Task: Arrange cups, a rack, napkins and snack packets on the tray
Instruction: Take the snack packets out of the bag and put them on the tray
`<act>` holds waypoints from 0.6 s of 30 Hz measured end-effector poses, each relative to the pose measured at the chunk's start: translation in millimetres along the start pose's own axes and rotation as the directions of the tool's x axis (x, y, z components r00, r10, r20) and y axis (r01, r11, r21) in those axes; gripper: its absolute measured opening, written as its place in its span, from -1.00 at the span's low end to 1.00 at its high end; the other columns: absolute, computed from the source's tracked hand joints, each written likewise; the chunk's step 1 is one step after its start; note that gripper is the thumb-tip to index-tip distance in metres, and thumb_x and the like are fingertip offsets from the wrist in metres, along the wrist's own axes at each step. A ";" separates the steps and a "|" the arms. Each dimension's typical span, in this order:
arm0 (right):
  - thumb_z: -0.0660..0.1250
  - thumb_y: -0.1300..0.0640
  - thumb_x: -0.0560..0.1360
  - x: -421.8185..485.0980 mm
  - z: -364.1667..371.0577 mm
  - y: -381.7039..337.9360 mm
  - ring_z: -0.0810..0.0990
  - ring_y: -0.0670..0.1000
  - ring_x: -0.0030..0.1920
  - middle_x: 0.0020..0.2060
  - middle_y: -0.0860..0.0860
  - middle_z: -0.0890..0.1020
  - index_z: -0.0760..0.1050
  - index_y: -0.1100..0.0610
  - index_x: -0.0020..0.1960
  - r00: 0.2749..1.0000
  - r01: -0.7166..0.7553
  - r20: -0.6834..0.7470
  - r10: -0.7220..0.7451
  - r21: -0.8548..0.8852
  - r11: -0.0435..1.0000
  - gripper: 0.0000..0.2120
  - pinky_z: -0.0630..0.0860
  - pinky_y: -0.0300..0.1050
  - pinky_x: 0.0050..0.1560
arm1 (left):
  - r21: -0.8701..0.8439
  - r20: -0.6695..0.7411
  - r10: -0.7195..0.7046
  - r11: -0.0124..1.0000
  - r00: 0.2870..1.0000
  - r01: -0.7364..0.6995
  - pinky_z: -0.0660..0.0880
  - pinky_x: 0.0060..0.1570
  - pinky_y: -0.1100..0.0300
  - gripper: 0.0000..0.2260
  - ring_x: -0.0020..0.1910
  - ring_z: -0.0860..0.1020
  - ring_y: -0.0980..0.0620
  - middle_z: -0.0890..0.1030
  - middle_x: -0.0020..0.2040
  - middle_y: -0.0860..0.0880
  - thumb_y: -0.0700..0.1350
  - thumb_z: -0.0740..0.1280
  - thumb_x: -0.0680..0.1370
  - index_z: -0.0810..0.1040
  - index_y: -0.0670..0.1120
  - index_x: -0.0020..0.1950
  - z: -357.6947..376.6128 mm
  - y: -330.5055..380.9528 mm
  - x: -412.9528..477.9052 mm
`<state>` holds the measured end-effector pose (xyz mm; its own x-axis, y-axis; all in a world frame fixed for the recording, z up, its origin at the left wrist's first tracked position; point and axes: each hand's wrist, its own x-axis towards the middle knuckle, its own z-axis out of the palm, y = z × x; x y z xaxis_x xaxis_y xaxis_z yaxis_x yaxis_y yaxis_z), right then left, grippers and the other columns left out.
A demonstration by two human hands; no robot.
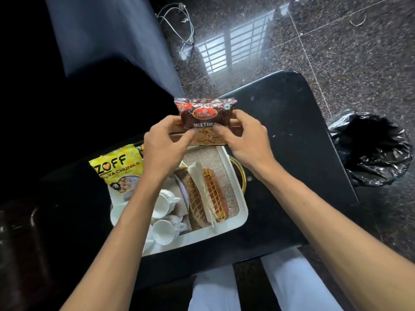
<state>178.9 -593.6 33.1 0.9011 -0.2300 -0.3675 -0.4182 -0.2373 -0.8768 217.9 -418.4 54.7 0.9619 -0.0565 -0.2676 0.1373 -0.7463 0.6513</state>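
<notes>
A brown and red Mixture snack packet (205,118) is held upright over the far end of the white tray (240,217), gripped by my left hand (165,145) on its left side and my right hand (244,136) on its right. On the tray, a yellow Zoff soya chunks packet (118,169) leans at the far left corner. Several white cups (162,230) sit along the tray's left side. A gold wire rack (208,196) holding white napkins (197,173) lies on the burlap lining at the right.
The tray rests on a small black table (292,131) above a speckled granite floor (348,52). A black bin bag (370,149) stands at the table's right. A cable (179,25) lies on the floor beyond. My white trouser legs (292,286) show below the table.
</notes>
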 end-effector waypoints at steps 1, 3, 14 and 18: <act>0.43 -0.02 0.52 2.4 7.7 0.3 0.61 -0.27 -0.04 -0.03 -0.19 0.67 0.60 0.02 0.16 1.000 0.011 0.021 -0.011 -0.027 1.000 -0.75 0.48 -0.45 -0.06 | 0.003 -0.027 -0.021 1.000 0.999 0.021 0.64 0.12 0.05 -0.80 -0.03 0.68 0.17 0.72 -0.02 0.07 -0.04 0.49 0.53 0.67 -0.01 0.13 -1.2 -6.3 -3.6; 0.42 -0.02 0.52 4.7 20.6 3.2 0.62 -0.19 0.01 0.02 -0.14 0.69 0.61 0.03 0.18 0.998 0.031 0.050 -0.027 -0.078 0.996 -0.73 0.51 -0.29 0.01 | -0.006 -0.049 -0.079 0.997 0.996 0.079 0.63 0.13 0.01 -0.79 -0.01 0.68 0.13 0.73 -0.01 0.05 -0.04 0.48 0.53 0.66 -0.04 0.14 -0.2 -17.0 -10.0; 0.41 0.01 0.54 7.8 51.7 25.4 0.59 -0.18 0.01 0.07 -0.09 0.69 0.59 0.07 0.23 0.999 0.000 0.033 0.006 -0.177 0.984 -0.70 0.41 -0.47 -0.10 | -0.127 -0.039 -0.300 0.948 0.953 0.293 0.60 0.17 -0.04 -0.89 0.07 0.66 0.03 0.72 0.02 0.02 -0.03 0.40 0.59 0.65 -0.04 0.03 25.6 -38.5 -21.1; 0.41 0.01 0.54 9.6 56.4 29.6 0.58 -0.18 0.01 0.09 -0.07 0.68 0.57 0.09 0.24 1.000 -0.018 0.021 0.022 -0.190 0.982 -0.69 0.38 -0.49 -0.13 | -0.198 -0.034 -0.312 0.933 0.949 0.300 0.58 0.17 0.08 -0.82 0.03 0.62 0.13 0.70 0.10 0.03 -0.06 0.39 0.61 0.65 -0.11 0.15 27.8 -38.0 -20.4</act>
<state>181.6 -549.6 -13.9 0.8938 -0.2150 -0.3935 -0.4483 -0.4083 -0.7952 186.5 -407.3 15.6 0.8783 0.2016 -0.4336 0.4635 -0.5818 0.6683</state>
